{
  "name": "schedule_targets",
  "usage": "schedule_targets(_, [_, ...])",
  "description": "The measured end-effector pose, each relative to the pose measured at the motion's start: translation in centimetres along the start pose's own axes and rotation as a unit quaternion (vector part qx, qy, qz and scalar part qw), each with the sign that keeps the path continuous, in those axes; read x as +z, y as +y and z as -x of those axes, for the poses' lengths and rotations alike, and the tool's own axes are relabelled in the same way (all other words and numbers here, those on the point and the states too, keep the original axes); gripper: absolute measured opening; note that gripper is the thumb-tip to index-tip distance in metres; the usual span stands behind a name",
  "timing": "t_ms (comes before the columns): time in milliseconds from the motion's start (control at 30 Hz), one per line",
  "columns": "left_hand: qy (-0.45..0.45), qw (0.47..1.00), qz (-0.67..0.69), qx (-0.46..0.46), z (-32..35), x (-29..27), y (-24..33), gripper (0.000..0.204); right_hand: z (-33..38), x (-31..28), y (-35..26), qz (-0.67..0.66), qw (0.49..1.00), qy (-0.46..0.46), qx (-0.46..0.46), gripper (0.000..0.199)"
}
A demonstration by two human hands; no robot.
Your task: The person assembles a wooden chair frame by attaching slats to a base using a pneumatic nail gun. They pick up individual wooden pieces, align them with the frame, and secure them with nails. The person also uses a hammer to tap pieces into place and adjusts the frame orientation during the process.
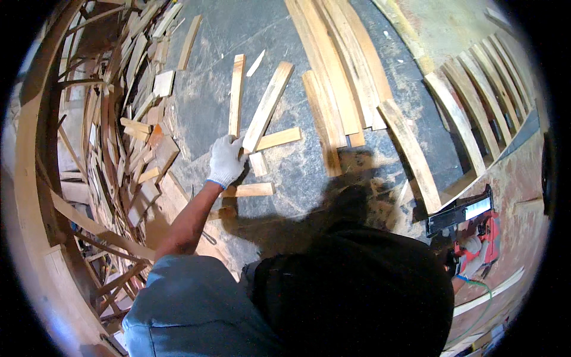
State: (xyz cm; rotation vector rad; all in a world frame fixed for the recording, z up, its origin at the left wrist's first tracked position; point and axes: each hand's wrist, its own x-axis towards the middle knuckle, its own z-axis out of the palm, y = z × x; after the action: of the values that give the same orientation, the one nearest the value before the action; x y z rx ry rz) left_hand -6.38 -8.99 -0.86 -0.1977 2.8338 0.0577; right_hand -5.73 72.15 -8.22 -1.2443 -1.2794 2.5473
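On the dusty grey floor, the left hand in a white knit glove reaches out and closes its fingers around the near end of a long pale wooden slat, which lies flat and slants away from the hand. Just left of that slat lies a narrower pale wooden strip. Far right of the slat, the right hand, also white-gloved, grips a red and black nail gun; its fingers are wrapped about the handle.
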Motion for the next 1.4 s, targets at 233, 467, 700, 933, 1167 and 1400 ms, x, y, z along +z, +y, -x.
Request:
schedule_targets(233, [-0.264, 0.356, 0.827, -0.346, 6.8, -2.9, 3.3, 0.044, -0.6, -2.1, 0.5, -0.093, 0.979, -0.180, 0.034, 0.045])
schedule_targets(467, [-0.336, 0.303, 0.891, -0.048, 4.4, -5.5, 14.9, 0.078, 2.1, 0.4, 1.8, -0.183, 0.966, -0.171, 0.071, 0.031])
schedule_targets(700, [-0.094, 0.876, 0.309, 0.357, -11.8, -10.4, 33.4, 0.053, 6.1, 8.8, 1.9, -0.252, 0.958, -0.117, 0.070, 0.029])
schedule_targets(933, [-0.023, 0.832, 0.008, 0.554, -18.7, -4.8, 44.4, 0.054, 6.3, 7.3, 4.0, -0.336, 0.934, -0.083, 0.094, 0.033])
schedule_targets(1167, [0.027, 0.792, 0.104, 0.601, -15.1, -2.8, 45.8, 0.054, 6.9, 7.5, 5.1, -0.359, 0.926, -0.093, 0.073, 0.029])
schedule_targets(1400, [0.025, 0.810, 0.089, 0.579, -17.3, -4.1, 43.9, 0.061, 10.4, 8.5, 4.7, -0.166, 0.983, -0.064, 0.053, 0.034])
